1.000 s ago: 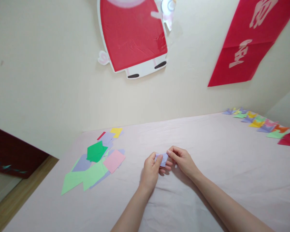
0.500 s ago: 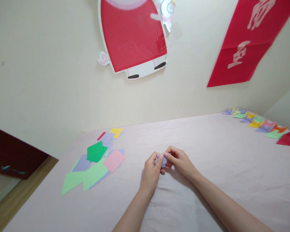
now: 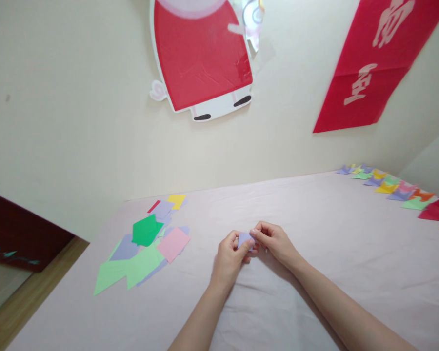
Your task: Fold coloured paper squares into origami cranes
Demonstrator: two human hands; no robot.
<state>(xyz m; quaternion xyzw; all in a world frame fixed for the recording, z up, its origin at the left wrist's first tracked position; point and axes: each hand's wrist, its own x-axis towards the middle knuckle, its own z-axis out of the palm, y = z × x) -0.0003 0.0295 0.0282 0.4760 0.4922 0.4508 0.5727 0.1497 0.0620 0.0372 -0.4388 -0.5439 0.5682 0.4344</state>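
Note:
A small piece of purple paper [image 3: 244,239] is held between my two hands, above the middle of the pale cloth surface. My left hand [image 3: 230,253] is closed on it, with the thumb pressed across its front. At the paper's right edge, my right hand [image 3: 272,241] pinches with thumb and forefinger. The other fingers of both hands partly hide the paper's lower and right sides, so its full shape does not show.
To the left lie loose paper sheets: green [image 3: 145,230], pink [image 3: 173,244], light green [image 3: 144,265] and yellow [image 3: 176,201]. Folded coloured papers [image 3: 402,194] stand in a row at the far right. A wall [image 3: 278,146] with a red cartoon cutout [image 3: 205,53] rises behind the cloth [image 3: 314,219].
The purple paper has turned so that a flatter, larger face shows. My left thumb has shifted right and lower across it; my right hand has barely moved.

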